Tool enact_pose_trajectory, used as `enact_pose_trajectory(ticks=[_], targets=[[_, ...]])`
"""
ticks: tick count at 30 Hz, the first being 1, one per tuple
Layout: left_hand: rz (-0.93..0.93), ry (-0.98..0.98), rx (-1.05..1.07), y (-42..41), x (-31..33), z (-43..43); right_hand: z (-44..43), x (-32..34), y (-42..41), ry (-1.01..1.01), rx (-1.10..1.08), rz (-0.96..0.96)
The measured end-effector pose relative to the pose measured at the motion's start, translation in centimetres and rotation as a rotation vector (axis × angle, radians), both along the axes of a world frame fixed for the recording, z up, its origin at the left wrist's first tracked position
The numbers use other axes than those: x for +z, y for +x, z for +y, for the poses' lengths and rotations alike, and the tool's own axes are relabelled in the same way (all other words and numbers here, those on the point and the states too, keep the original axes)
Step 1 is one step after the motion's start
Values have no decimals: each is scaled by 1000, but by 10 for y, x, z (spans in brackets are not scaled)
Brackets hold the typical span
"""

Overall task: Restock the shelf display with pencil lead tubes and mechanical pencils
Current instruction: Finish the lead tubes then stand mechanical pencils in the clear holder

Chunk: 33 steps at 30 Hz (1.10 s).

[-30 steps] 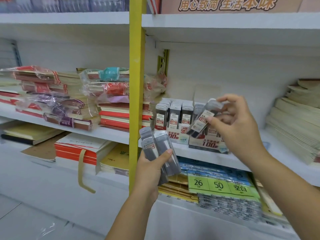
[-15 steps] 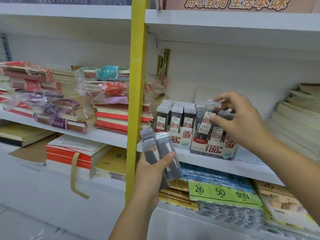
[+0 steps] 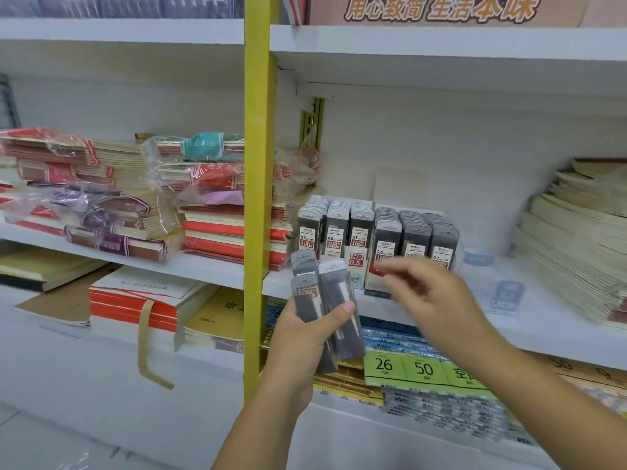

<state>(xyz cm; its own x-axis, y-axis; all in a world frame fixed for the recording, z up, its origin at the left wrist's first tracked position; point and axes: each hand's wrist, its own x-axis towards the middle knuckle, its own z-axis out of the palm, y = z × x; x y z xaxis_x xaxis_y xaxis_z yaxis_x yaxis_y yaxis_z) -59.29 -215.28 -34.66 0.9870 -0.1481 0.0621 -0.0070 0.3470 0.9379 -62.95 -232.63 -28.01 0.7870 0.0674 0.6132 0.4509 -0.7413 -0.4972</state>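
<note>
The left hand (image 3: 302,347) is gripping a fanned bundle of lead tubes (image 3: 334,290) in front of the shelf (image 3: 543,320), thumb pressing across their flat faces and fingers curling round behind, caps pointing up. The right hand (image 3: 437,300) is hovering just beside the bundle, blurred, its fingers (image 3: 395,278) loosely bent and, as far as the blur allows, holding nothing. Behind it two display boxes (image 3: 358,266) are standing side by side on the shelf, packed with rows of upright tubes. The tubes are looking like light, rigid plastic cases with smooth, slick sides (the leads inside are probably brittle, so a drop is worth avoiding), and several held together are likely to be sliding against one another. A pinch near the capped top of a single tube, thumb on one broad face and forefinger on the other, is looking like the safest hold for drawing it clear and lowering it into a row.
</note>
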Motion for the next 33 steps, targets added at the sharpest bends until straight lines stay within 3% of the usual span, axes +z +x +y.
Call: enact_pose_trajectory(ticks=[3, 8, 11, 15, 19, 25, 30, 33], targets=[[-29, -20, -21, -3, 0, -3, 15, -23, -4, 187, 112, 301], [-38, -29, -43, -5, -2, -3, 22, -33, -6, 317, 122, 337], [-31, -19, 7, -2, -4, -1, 16, -18, -3, 50, 62, 269], [26, -20, 58, 5, -6, 2, -11, 44, 19, -361, -304, -230], [31, -22, 36, 7, -4, 4, -23, 75, 44, -524, -320, -57], [55, -53, 63, 4, -1, 12, -27, 79, 53, -318, -206, 28], [69, -58, 108, 5, 1, 22, -17, 118, 42, 133, -5, -99], [60, -52, 114, 6, 1, 30, 8, 125, 52, 64, 56, -115]])
